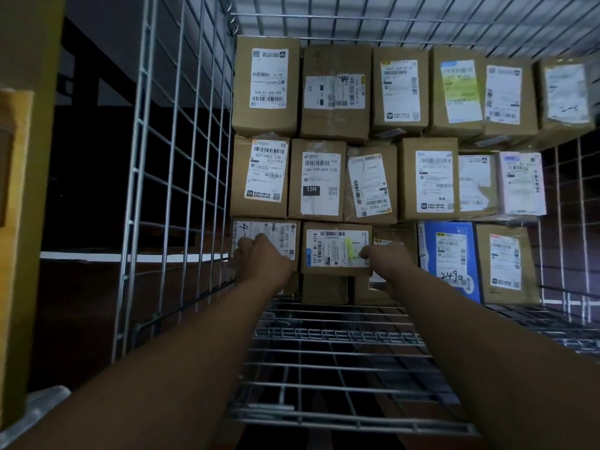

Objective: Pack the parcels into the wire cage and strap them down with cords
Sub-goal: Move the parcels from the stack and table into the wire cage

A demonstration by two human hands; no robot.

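Both hands work the near row inside the wire cage. Left hand lies with bent fingers on the corner parcel; gripping or only pressing, I cannot tell. Middle parcel, long axis left-right, lies between the hands; right hand, the nearer one, pinches its right edge.

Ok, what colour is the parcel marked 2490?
The parcel is blue with a white label; head view.
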